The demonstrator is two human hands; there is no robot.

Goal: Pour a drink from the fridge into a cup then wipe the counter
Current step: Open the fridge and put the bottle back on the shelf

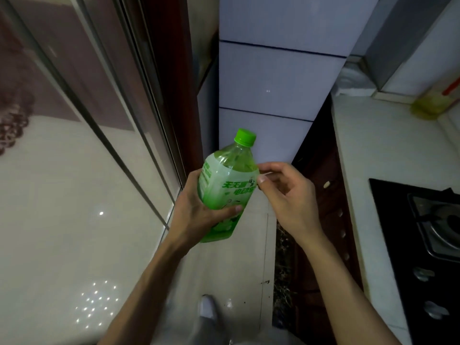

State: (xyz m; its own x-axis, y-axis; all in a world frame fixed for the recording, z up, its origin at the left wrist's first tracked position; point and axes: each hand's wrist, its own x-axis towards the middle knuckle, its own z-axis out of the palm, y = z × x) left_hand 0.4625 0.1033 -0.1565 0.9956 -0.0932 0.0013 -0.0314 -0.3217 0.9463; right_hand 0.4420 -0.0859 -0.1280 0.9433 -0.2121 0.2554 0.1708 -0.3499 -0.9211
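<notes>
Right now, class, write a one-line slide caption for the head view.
Left hand grips a capped green bottle, right hand close at its side, beside a white counter with a gas hob.

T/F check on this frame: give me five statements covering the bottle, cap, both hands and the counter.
1. The left hand grips the bottle around its body. True.
2. The bottle's cap is off. False: the green cap sits on the neck.
3. The right hand holds the cap. False: its fingers are at the bottle's side, below the neck.
4. A gas stove is set into the counter on the right. True.
5. The bottle stands on the counter. False: it is held in the air, tilted, left of the counter.
</notes>
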